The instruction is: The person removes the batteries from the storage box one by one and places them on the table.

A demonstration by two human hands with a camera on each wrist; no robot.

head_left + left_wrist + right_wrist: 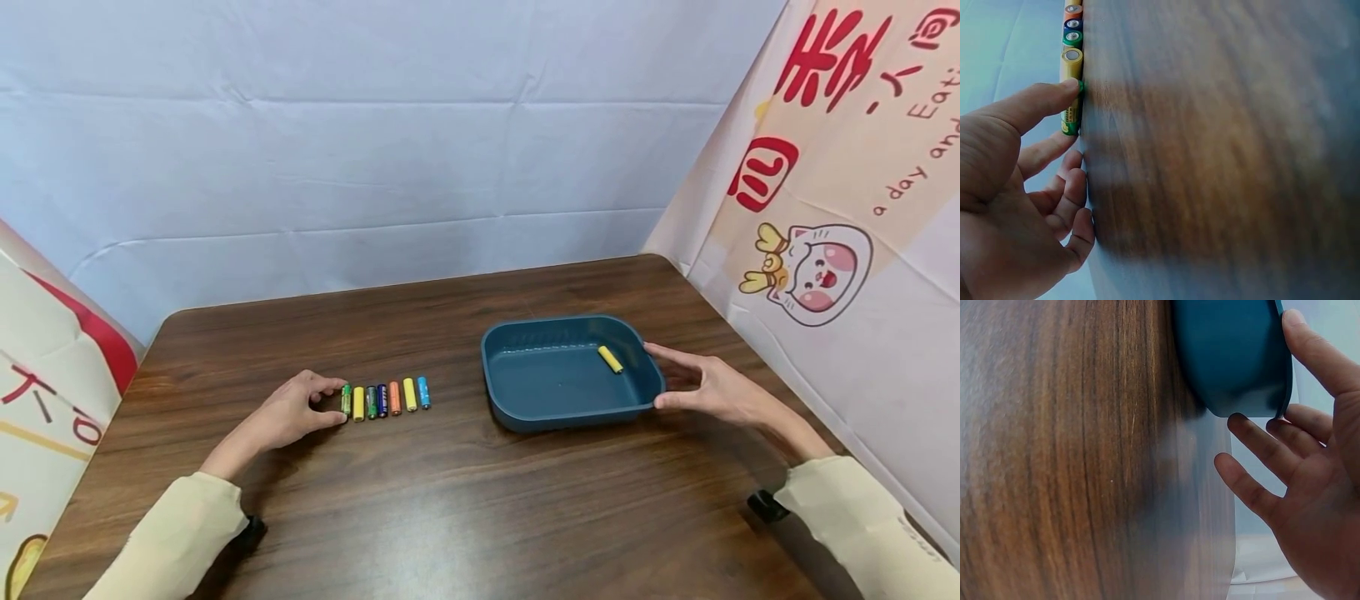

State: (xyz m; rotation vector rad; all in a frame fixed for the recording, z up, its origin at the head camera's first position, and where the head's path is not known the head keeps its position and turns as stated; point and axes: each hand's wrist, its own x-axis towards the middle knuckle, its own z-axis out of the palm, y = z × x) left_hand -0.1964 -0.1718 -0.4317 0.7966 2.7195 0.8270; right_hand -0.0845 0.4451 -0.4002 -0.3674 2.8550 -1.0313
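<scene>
My left hand [295, 408] is at the left end of a row of several batteries. Its thumb and index finger pinch the green-and-yellow battery [346, 400] by its two ends, and that battery lies on the table beside a yellow battery [358, 404]. In the left wrist view the other fingers [1074, 194] are loosely bent next to the tabletop. My right hand [723, 390] touches the right end of a dark blue plastic bin [573, 421] with extended fingers, the thumb at its rim. One yellow battery [611, 359] lies inside the bin near its right side.
Along the row to the right lie a dark green battery [371, 402], a dark blue one [382, 401], an orange one [395, 398], another yellow one [409, 395] and a light blue one [424, 392]. White cloth [375, 150] hangs behind the wooden table [450, 508].
</scene>
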